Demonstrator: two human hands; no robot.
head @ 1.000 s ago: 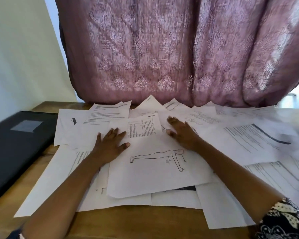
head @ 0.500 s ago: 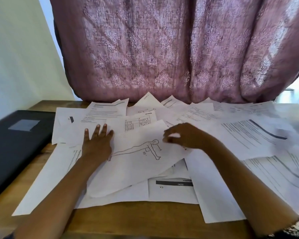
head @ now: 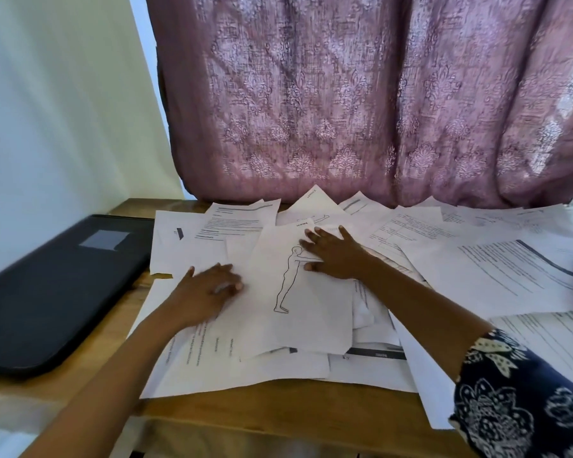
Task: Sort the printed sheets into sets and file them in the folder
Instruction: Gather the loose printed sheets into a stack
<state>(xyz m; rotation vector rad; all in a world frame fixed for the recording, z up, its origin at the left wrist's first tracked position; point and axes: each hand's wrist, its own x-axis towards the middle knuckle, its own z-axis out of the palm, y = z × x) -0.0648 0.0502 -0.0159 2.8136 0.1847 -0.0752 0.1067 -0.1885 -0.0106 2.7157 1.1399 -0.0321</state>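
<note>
Across mid-frame the sheets (head: 510, 276) lie loose and overlapped, with the folder (head: 57, 285) closed at left. Fingers spread, the right hand (head: 334, 256) presses the figure sheet (head: 298, 302); the left hand (head: 205, 292) touches its left edge, fingers too blurred to read. Thin, limp, slippery paper: probably best slid, then lifted by an edge.

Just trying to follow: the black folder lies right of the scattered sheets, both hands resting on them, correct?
No. The head view shows the black folder left of the scattered sheets, not right. The left hand and right hand do rest on them.
</note>
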